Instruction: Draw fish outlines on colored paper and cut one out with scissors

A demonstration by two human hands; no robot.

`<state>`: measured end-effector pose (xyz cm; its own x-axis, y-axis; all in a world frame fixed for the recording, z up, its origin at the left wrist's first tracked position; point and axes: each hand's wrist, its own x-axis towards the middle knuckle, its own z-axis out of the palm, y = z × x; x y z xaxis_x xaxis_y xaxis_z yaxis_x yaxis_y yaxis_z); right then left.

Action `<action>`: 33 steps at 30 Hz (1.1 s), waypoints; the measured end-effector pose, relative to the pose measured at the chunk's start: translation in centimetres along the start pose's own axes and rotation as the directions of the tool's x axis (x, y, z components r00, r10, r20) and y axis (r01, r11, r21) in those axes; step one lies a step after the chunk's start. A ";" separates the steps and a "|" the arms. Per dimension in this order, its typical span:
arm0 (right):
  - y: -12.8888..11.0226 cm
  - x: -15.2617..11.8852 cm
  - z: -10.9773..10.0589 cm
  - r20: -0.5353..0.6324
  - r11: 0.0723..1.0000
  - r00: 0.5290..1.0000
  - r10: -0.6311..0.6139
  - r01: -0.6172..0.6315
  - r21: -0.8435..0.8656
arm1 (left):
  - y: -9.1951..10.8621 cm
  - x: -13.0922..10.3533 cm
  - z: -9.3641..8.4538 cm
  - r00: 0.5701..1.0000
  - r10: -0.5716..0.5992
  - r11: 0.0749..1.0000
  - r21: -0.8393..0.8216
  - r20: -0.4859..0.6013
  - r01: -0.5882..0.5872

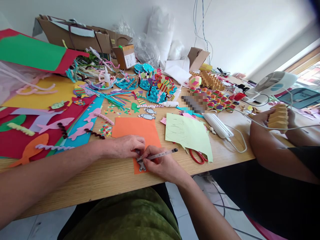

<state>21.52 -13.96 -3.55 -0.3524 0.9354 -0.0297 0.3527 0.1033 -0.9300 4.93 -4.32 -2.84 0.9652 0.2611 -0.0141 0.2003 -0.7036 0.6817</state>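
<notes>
My right hand (161, 163) grips a pale printed pencil (165, 153) with a dark end, its tip hidden by the fingers. Under both hands is a grey fish cut-out (142, 165) with a dark outline, lying on an orange sheet (135, 127) near the table's front edge. My left hand (127, 146) is closed, its fingers curled and pressed down on the cut-out's upper part, which they cover. To the right lies a light green sheet (197, 135) with drawn outlines. Red-handled scissors (197, 156) stick out from beneath it. Two more fish cut-outs (147, 116) lie beyond the orange sheet.
At left, coloured sheets (50, 128) carry fish shapes and fuzzy stems. Glue bottles (170, 104), decorated blue plates (156, 95) and a white power strip (218, 126) stand farther back. At right, another person's hands (275, 118) hold a folded tan paper piece (278, 117) near a fan (271, 85).
</notes>
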 end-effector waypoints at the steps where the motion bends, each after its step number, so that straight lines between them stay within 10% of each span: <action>1: 0.0 0.0 0.1 -0.011 1.000 1.000 -0.001 0.001 -0.002 | 0.0 0.0 0.0 1.000 0.001 1.000 -0.002 -0.002 -0.001; 33: -0.2 0.7 1.3 -0.126 0.998 0.992 0.009 -0.002 0.055 | -0.2 -0.1 0.1 0.999 0.032 0.999 -0.040 -0.028 -0.034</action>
<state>20.13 -13.79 -3.89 -0.2367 0.9715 0.0084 0.3049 0.0825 -0.9488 4.81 -4.24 -3.02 0.9661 0.2564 0.0285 0.1609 -0.6850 0.7105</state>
